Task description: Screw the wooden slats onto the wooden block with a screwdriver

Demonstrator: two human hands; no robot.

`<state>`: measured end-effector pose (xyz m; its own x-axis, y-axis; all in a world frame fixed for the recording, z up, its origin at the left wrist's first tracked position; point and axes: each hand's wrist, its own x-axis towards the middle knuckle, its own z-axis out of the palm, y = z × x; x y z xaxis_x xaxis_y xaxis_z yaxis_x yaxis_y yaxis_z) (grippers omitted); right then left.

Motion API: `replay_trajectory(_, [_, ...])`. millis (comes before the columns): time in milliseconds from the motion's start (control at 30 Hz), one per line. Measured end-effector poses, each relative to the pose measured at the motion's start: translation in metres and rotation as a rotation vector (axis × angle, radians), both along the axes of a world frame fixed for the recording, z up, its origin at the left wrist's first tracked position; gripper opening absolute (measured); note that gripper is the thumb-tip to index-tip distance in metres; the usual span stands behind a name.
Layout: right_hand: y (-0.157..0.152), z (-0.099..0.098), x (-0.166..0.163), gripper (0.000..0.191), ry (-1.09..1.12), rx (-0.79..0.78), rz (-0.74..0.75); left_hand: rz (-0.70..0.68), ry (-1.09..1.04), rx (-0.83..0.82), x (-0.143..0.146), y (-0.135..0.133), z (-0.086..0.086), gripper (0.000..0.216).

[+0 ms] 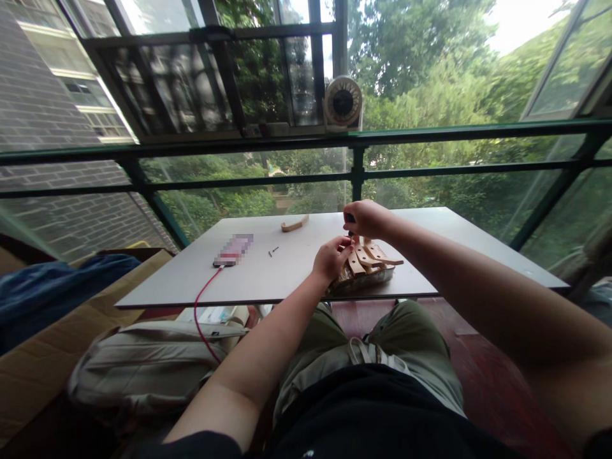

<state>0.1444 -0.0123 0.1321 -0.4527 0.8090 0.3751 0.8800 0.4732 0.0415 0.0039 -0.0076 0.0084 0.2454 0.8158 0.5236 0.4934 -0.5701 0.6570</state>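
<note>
Wooden assembly point(367, 256): located on the tabletop point(258, 280), below the right fingers and just right of the left fingers. I observe the right hand point(366, 217) closed around a dark tool handle point(350, 218). The left hand point(329, 258) has narrowed fingers at the assembly's edge; I cannot tell whether they grip. Small metal pieces point(273, 251) lie to their left.

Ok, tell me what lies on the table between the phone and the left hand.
In the head view, small screw-like pieces lie on the white table between the phone and the left hand.
</note>
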Motion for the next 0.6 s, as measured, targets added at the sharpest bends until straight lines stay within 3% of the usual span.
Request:
replay_trajectory(400, [-0.01,0.011,0.006,0.034,-0.115,-0.029,0.041,0.004,0.016,0.016,-0.002,0.002,-0.001,0.02])
replay_trajectory(533, [-0.011,0.023,0.003,0.019,-0.213,-0.081,0.034,-0.004,0.006,0.024,-0.002,0.001,-0.002,0.02])
replay_trajectory(600, [-0.011,0.026,-0.001,0.021,-0.25,-0.099,0.016,-0.005,0.003,0.023,-0.002,0.001,-0.002,0.02])
